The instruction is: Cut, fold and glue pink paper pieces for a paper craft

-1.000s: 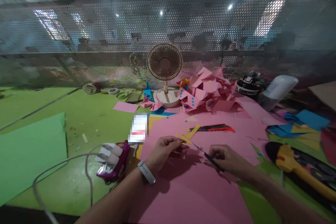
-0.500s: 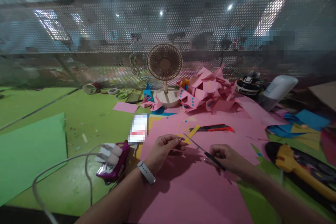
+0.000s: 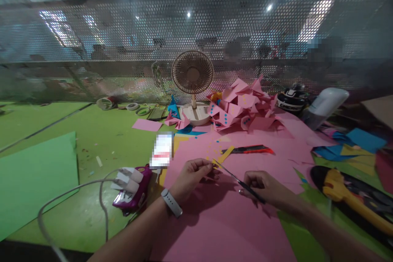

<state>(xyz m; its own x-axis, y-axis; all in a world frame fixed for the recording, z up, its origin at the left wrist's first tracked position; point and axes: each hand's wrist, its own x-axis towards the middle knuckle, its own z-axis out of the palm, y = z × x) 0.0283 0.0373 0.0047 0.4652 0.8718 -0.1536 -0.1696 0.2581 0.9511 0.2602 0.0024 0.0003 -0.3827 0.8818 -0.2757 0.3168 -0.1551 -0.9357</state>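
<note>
My left hand [image 3: 192, 176], with a pale watch on its wrist, pinches a small yellow paper piece [image 3: 215, 165] between thumb and fingertips above a big pink sheet [image 3: 221, 217]. My right hand [image 3: 265, 187] is closed round the dark handles of slim scissors [image 3: 236, 179]. The scissor blades point up and left, and their tip meets the yellow piece at my left fingertips. A yellow paper strip [image 3: 225, 154] lies on the pink sheet just beyond both hands.
A red and black utility knife [image 3: 249, 150] lies past the hands. A small desk fan [image 3: 193, 86] stands behind, beside a heap of folded pink paper [image 3: 242, 106]. A purple power strip with white plugs [image 3: 132, 186] sits left. A yellow-handled tool [image 3: 350, 198] lies right on the green table [image 3: 101, 139].
The scissor tip and my left fingertips shifted slightly up and back down around the yellow piece. Both hands stay in nearly the same place.
</note>
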